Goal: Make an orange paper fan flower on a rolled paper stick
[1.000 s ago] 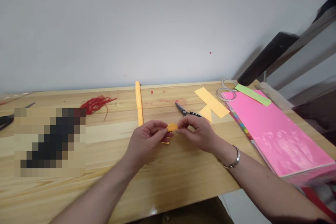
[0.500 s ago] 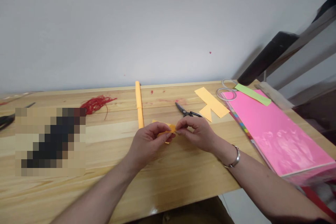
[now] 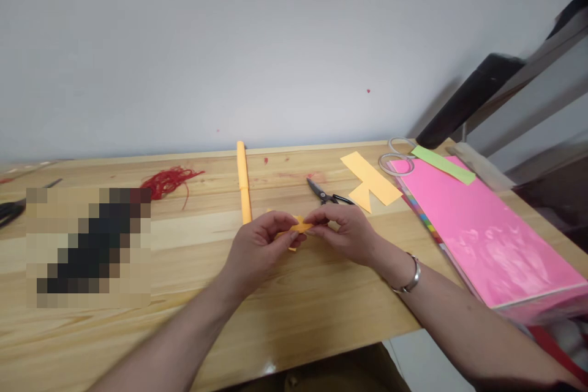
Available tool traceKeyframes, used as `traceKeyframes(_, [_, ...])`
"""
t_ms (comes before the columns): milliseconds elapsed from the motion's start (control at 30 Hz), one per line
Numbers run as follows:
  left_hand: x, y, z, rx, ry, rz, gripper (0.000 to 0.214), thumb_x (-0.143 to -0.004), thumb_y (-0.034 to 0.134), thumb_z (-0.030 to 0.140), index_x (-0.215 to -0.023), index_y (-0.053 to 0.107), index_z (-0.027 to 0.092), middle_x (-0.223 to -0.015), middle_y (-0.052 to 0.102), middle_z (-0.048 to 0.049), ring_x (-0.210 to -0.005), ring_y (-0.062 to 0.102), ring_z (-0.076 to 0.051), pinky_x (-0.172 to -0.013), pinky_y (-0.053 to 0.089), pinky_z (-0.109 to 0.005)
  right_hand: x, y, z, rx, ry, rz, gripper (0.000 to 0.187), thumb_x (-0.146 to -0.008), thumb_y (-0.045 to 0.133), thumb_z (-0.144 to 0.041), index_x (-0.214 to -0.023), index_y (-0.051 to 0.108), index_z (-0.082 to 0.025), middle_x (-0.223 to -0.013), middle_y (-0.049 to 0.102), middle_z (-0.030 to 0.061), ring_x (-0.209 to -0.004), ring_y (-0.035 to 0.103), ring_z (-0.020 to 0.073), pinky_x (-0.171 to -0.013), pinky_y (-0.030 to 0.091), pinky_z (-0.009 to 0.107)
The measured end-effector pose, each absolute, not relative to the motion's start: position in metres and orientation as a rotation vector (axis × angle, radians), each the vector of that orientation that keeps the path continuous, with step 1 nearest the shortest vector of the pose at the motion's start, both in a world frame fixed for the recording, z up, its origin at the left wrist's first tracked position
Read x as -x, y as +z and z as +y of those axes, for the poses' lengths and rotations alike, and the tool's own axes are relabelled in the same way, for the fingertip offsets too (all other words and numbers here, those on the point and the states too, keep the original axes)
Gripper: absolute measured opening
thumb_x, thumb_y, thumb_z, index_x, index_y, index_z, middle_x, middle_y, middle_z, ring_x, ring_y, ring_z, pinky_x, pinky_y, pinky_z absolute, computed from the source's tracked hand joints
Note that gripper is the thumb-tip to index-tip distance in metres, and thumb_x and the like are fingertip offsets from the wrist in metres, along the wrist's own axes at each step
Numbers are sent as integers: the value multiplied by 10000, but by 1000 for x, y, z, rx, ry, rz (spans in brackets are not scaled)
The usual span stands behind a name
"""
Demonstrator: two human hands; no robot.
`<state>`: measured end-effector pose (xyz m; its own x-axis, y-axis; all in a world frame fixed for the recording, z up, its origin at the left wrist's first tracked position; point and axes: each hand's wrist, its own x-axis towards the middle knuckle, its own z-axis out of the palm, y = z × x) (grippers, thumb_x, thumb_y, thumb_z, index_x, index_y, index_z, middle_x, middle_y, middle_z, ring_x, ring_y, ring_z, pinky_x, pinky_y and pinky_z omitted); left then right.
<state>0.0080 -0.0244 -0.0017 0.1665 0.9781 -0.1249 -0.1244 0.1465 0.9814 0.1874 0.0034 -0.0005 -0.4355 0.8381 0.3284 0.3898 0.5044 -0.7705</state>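
Observation:
Between my two hands is a small piece of orange paper (image 3: 301,226), its folds partly covered by fingers. My left hand (image 3: 264,242) pinches it from the left with thumb and forefinger. My right hand (image 3: 342,233), with a metal bracelet on the wrist, pinches its right end. Orange paper also shows under the left fingers, mostly hidden. Just beyond the right hand lie black-handled scissors (image 3: 324,194). Behind the left hand a rolled orange paper tube (image 3: 242,171) stretches toward the wall.
Orange paper cutouts (image 3: 371,177) lie right of the scissors. Farther right are two clear rings (image 3: 395,164), a green strip (image 3: 443,165) and a pink paper pack (image 3: 482,226). At left sit tangled red string (image 3: 169,182), another pair of scissors (image 3: 13,211) and a pixelated dark patch.
My right fingertips have shifted slightly, and more of the orange paper shows between the hands. Everything else on the table stays in place.

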Motion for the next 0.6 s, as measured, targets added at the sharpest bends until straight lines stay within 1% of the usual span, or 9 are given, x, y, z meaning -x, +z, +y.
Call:
traceKeyframes(300, [-9,-1,-25,-1073,1030,1004,163,-716,670,195,-865,606,191,-792,704,-6,-718,656,-129,-670,509,-248,-188,1,4,1016,811,-2021,71,-741,618,-152,-801,656,-150,-699,682,26,-612,606,120,-565,469,207])
traceKeyframes(433, [-10,0,-25,-1028,1049,1019,153,-699,679,185,-831,600,184,-749,699,0,-674,654,-131,-646,507,-257,-188,0,4,1019,816,-2026,38,-735,620,-139,-758,646,-157,-664,672,13,-602,603,116,-561,466,202])
traceKeyframes(600, [-11,0,-26,-1040,1054,1029,157,-689,685,191,-822,603,179,-745,695,-3,-660,651,-137,-645,513,-274,-188,-2,4,978,790,-2035,70,-753,613,-156,-804,659,-163,-702,684,21,-625,610,119,-585,473,209])
